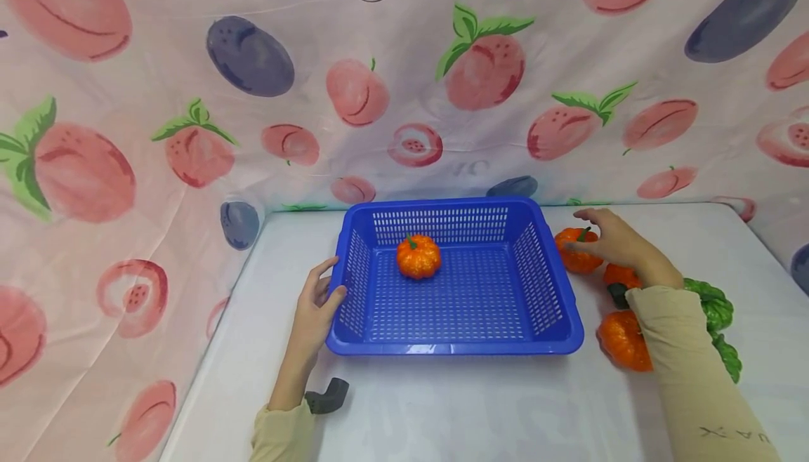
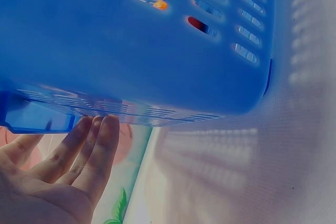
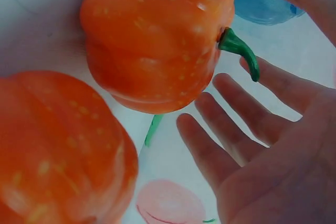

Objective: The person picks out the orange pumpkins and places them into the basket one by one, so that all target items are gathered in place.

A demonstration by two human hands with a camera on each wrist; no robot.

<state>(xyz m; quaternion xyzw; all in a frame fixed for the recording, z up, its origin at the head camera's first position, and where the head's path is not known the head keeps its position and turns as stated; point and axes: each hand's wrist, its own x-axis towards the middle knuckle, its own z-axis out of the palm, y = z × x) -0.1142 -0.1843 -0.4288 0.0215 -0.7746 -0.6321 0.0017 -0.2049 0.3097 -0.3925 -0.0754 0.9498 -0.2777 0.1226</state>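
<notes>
A blue plastic basket with slotted walls stands on the white table. Inside it, toward the back left, sits a small orange pumpkin with a green stem. My left hand rests against the basket's left side, thumb at the rim. In the left wrist view its fairly straight fingers touch the outer wall. Right of the basket, my right hand is spread over another orange pumpkin. In the right wrist view, the fingers reach beside this pumpkin's green stem without closing round it.
Two more orange pumpkins lie below the right hand: one pumpkin partly hidden by the wrist, the other pumpkin nearer. Green leafy vegetables lie beyond the right sleeve. A fruit-printed cloth hangs behind the table.
</notes>
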